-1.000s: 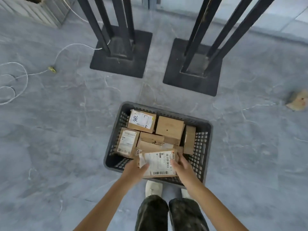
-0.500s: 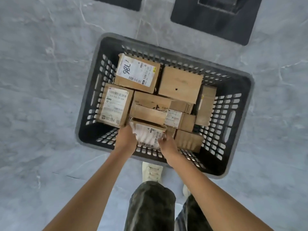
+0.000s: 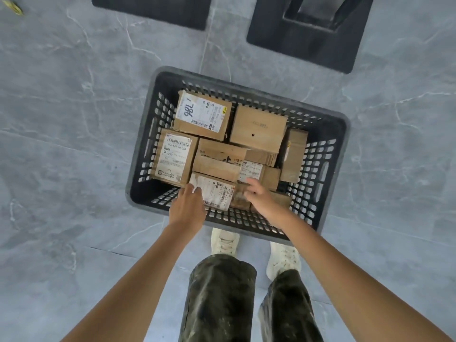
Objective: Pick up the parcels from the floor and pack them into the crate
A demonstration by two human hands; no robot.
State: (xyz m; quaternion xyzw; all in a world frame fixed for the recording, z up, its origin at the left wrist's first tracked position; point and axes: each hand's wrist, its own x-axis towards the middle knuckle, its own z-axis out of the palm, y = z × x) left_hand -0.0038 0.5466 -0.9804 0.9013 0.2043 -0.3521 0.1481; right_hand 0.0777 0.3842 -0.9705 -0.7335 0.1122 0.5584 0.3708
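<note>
A dark grey slotted plastic crate (image 3: 338, 164) stands on the floor just in front of my feet, holding several brown cardboard parcels. One at the far left bears a white label marked 786 (image 3: 202, 114), with a plain one (image 3: 257, 128) beside it. A parcel with a white barcode label (image 3: 214, 192) lies at the near side of the crate. My left hand (image 3: 187, 208) reaches over the near rim, its fingertips touching that parcel's left end. My right hand (image 3: 261, 196) hovers at its right end with fingers loosely spread, holding nothing.
Two black square base plates (image 3: 153, 11) (image 3: 308, 40) lie on the grey marbled tile floor beyond the crate. My white shoes (image 3: 225, 240) (image 3: 283, 257) stand against the crate's near wall. A small yellowish object (image 3: 13, 7) sits at the top left.
The labelled parcel went from held above the near rim down into the crate's near side. Both hands loosened off its ends. The view dropped closer to the crate.
</note>
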